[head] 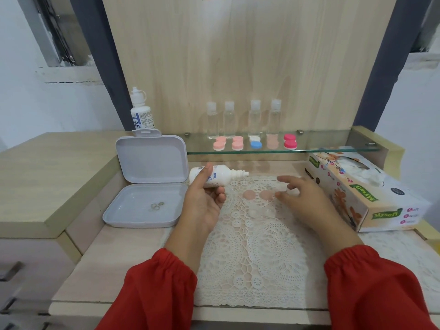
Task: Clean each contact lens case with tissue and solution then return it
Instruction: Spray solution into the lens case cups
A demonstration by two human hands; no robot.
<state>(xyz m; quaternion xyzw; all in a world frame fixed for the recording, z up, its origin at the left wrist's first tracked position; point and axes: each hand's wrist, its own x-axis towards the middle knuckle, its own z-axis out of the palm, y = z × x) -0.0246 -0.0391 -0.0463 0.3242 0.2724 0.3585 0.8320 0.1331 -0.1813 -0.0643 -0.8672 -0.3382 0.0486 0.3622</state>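
Holding a white solution bottle [212, 175] sideways, the left hand [204, 201] is curling its grip around it; the right hand [300, 196], fingers spread, is hovering over two pink lens case caps [258, 194] on the lace mat [252, 253].

Both arms are in bright red sleeves, the left sleeve [152, 291] and the right sleeve [378, 289], loose and puffy, each gathered into a ruched elastic cuff at the forearm; wrists and hands bare, no rings or watch showing
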